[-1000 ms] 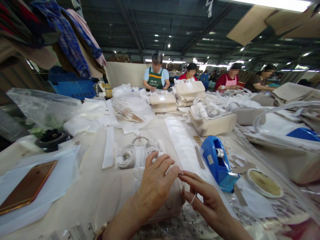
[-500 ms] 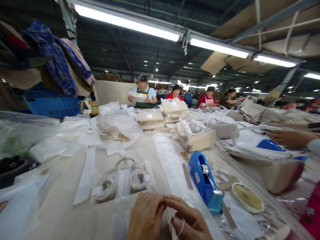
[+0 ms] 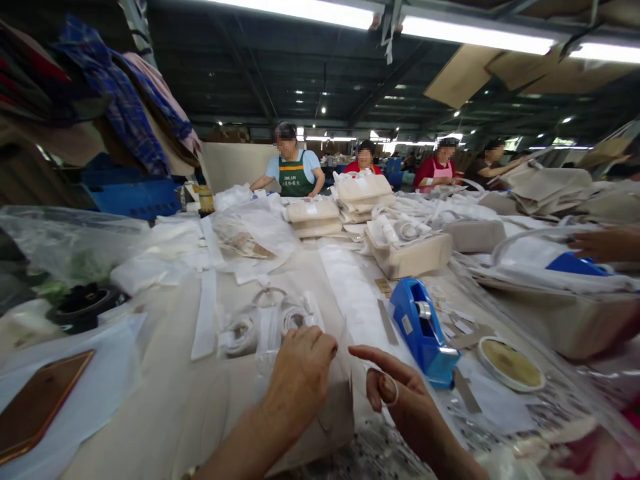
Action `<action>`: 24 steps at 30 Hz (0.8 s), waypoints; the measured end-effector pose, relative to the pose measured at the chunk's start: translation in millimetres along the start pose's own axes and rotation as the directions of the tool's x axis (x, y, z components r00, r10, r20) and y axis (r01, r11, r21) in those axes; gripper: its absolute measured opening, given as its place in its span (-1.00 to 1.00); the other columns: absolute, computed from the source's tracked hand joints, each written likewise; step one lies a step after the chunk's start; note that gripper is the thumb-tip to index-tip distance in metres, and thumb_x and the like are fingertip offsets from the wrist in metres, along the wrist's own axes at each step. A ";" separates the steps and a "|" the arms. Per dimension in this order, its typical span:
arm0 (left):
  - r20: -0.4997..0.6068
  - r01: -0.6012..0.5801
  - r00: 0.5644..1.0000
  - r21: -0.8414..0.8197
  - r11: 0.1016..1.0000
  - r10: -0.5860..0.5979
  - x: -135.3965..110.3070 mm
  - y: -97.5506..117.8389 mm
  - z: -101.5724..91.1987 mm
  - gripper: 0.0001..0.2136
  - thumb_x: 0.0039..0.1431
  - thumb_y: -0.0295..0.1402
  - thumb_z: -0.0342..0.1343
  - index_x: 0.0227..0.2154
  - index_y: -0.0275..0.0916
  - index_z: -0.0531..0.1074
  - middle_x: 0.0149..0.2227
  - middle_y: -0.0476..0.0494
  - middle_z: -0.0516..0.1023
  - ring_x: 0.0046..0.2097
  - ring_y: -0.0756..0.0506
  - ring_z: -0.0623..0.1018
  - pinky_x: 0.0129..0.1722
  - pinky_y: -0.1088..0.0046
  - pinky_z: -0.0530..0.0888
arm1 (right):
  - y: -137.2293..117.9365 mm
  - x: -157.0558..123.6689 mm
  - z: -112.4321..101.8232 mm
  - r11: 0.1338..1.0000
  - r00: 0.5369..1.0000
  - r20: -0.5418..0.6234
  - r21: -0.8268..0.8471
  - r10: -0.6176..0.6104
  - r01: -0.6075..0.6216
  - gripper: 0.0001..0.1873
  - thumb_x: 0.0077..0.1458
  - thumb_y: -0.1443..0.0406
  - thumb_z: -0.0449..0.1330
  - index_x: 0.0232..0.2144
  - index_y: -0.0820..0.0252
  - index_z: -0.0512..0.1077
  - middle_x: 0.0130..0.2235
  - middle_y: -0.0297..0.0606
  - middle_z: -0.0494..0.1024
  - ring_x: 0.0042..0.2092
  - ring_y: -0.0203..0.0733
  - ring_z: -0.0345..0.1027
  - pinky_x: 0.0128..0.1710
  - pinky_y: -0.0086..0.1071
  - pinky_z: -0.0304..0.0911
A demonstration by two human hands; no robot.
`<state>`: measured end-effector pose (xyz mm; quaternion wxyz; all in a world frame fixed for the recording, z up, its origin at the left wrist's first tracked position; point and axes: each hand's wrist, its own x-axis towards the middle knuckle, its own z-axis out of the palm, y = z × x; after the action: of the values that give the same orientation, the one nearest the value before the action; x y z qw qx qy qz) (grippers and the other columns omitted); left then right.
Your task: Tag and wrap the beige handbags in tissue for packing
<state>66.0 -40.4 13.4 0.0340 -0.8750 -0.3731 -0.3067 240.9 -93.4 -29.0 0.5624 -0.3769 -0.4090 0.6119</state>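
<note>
A pale beige bag (image 3: 240, 393) lies in front of me, with wrapped, coiled straps (image 3: 241, 335) resting at its far edge. Over its right part is my left hand (image 3: 303, 367), fingers bent and pressed together; anything inside them is hidden. My right hand (image 3: 400, 390) hovers just to the right, a small gap from the left, with its index finger stretched out and the others curled. A white band circles one of its fingers, and it appears to hold nothing. Beyond it stands a blue tape dispenser (image 3: 423, 333).
A round dish of yellowish stuff (image 3: 511, 363) sits right of the dispenser. At left lie a brown phone-like slab (image 3: 45, 407) and a black round object (image 3: 87, 307). Beige bags (image 3: 407, 253) are stacked farther back. Co-workers work across the table; another person's hand (image 3: 607, 243) reaches in at right.
My hands were touching at the fingertips; now they are apart and farther forward. The view has tipped downward and turned left. The co-worker opposite no longer holds up a white bundle.
</note>
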 end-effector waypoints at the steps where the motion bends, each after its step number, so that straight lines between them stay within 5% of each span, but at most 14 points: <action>1: 0.009 0.023 1.000 -0.046 0.999 -0.023 1.4 0.3 -2.5 -0.85 0.16 -0.52 -0.07 -0.45 -0.22 0.37 -0.45 -0.07 0.44 -0.37 -0.09 0.44 -0.37 0.38 0.34 | 0.1 0.5 0.5 1.000 1.000 0.002 0.024 0.012 -0.012 -0.37 -0.17 0.00 0.34 -0.10 0.27 0.48 -0.63 -0.38 0.35 -0.55 -0.34 0.07 -0.46 -0.41 -0.05; 7: 0.106 0.207 0.978 -0.382 0.901 -0.180 11.5 3.7 -19.3 -0.86 0.12 -0.46 -0.05 -0.50 -0.21 0.34 -0.51 -0.03 0.45 -0.41 -0.05 0.45 -0.43 0.46 0.34 | -1.4 4.8 3.7 0.995 0.998 0.034 0.073 0.062 -0.064 -0.44 -0.08 -0.01 0.27 -0.20 0.36 0.51 -0.66 -0.36 0.33 -0.59 -0.38 0.06 -0.52 -0.42 -0.11; 14: 0.324 0.489 0.872 -0.591 0.642 -0.366 22.6 6.4 -34.8 -0.89 0.01 -0.40 0.03 -0.54 -0.24 0.42 -0.55 0.01 0.48 -0.43 -0.03 0.45 -0.40 0.48 0.33 | -5.1 8.4 4.1 0.993 0.997 0.037 0.097 0.068 -0.071 -0.50 -0.06 0.06 0.27 -0.21 0.38 0.51 -0.68 -0.39 0.30 -0.60 -0.39 0.08 -0.55 -0.43 -0.13; 20: 0.397 0.553 0.823 -0.723 0.414 -0.406 27.5 7.4 -39.8 -0.92 -0.06 -0.40 0.09 -0.57 -0.26 0.44 -0.57 -0.02 0.48 -0.45 -0.02 0.44 -0.39 0.47 0.35 | -6.4 10.6 5.8 0.996 0.997 0.006 0.059 0.071 -0.071 -0.57 -0.10 0.10 0.33 -0.24 0.30 0.52 -0.69 -0.41 0.34 -0.61 -0.41 0.14 -0.58 -0.47 -0.08; 24: 0.398 0.543 0.827 -0.747 0.383 -0.396 30.8 7.8 -43.3 -0.92 -0.05 -0.39 0.10 -0.55 -0.27 0.44 -0.56 -0.04 0.49 -0.45 -0.03 0.45 -0.38 0.45 0.37 | -5.3 12.4 5.3 1.000 0.999 -0.028 0.023 0.018 -0.017 -0.59 -0.18 0.18 0.39 -0.22 0.15 0.48 -0.40 -0.33 0.51 -0.58 -0.43 0.23 -0.60 -0.50 -0.01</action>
<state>65.6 -39.0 67.1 -0.5053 -0.6587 -0.4131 -0.3743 237.1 -81.3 -22.1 0.5669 -0.3827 -0.3907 0.6160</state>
